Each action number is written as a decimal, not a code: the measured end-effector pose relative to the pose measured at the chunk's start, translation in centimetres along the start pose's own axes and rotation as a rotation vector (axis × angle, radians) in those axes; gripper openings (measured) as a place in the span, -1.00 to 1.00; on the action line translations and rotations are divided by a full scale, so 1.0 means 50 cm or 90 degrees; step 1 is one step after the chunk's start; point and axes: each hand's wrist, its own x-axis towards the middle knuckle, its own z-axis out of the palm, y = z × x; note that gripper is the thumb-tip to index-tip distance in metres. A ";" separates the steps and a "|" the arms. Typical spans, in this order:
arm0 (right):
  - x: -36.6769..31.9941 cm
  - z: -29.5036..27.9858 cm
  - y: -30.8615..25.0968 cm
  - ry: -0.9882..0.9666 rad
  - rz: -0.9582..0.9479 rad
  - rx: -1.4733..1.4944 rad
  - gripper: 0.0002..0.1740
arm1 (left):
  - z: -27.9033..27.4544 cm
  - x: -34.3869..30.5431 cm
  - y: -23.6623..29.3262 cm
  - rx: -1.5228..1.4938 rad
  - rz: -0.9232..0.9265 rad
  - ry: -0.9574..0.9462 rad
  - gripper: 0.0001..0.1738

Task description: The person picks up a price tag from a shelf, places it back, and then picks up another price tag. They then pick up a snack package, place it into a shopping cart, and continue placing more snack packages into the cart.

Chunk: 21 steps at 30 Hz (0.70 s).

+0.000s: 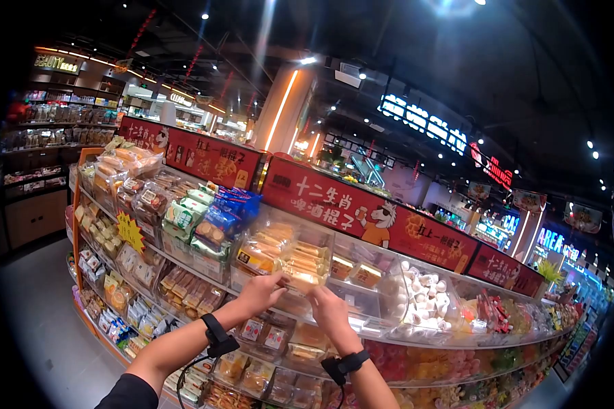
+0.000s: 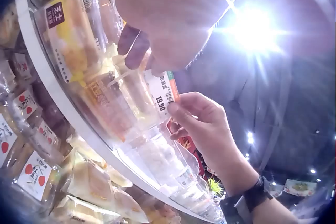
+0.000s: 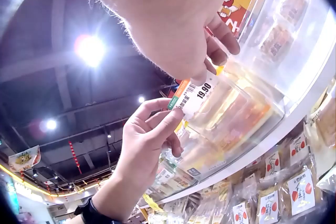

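A white price tag (image 2: 159, 95) with an orange and green edge, printed 19.90, is held at the front of a clear display bin. My left hand (image 1: 262, 290) pinches one end of it between thumb and fingers. At the opposite end, my right hand (image 1: 329, 310) has the tag between thumb and fingertips. Right behind the tag lie pale, long pastries in clear packs (image 1: 304, 260). To their left in the head view are packs with a yellow label (image 1: 254, 258). The right wrist view shows the same tag (image 3: 198, 97) stretched between both hands.
Blue packs (image 1: 228, 211) and green packs (image 1: 184, 217) fill bins to the left. White round items (image 1: 423, 296) sit in a clear bin to the right. Lower shelves hold bagged goods (image 1: 191, 290). A red sign board (image 1: 348, 204) runs along the shelf top.
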 end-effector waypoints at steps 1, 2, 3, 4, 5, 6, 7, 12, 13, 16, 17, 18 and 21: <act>0.001 0.004 0.002 0.004 -0.007 0.001 -0.92 | 0.000 0.001 0.000 0.003 0.001 0.011 -0.75; -0.004 0.007 0.005 0.008 -0.009 0.000 -0.92 | 0.002 0.001 0.000 0.005 0.004 0.019 -0.76; -0.007 0.014 0.008 0.006 -0.003 -0.003 -0.92 | 0.006 0.000 0.002 0.003 0.008 0.024 -0.76; -0.006 0.024 0.010 0.007 0.006 -0.009 -0.92 | 0.005 -0.002 0.011 0.038 0.042 0.045 -0.77; -0.007 0.025 0.012 0.009 0.019 -0.019 -0.93 | 0.005 -0.003 0.016 0.067 0.079 0.065 -0.78; -0.007 0.019 0.008 -0.005 0.023 -0.030 -0.92 | 0.012 -0.007 0.011 0.077 0.115 0.087 -0.82; -0.007 0.022 0.007 -0.002 0.029 -0.024 -0.92 | 0.011 -0.011 0.014 0.101 0.122 0.078 -0.85; -0.008 0.031 -0.006 -0.012 0.041 -0.103 -0.92 | 0.004 -0.024 0.024 0.150 0.160 0.092 -0.86; -0.010 0.031 -0.012 0.005 0.022 -0.124 -0.92 | 0.007 -0.027 0.020 0.159 0.165 0.096 -0.84; -0.019 0.043 -0.018 0.048 -0.007 -0.190 -0.89 | 0.012 -0.034 0.025 0.163 0.151 0.086 -0.79; -0.023 0.054 -0.020 0.060 -0.003 -0.203 -0.87 | 0.013 -0.039 0.030 0.163 0.135 0.082 -0.79; -0.026 0.056 -0.024 0.063 -0.001 -0.208 -0.87 | 0.008 -0.043 0.035 0.186 0.111 0.044 -0.74; -0.028 0.042 -0.048 -0.004 0.036 -0.254 -0.88 | -0.001 -0.058 0.054 0.212 0.107 0.018 -0.62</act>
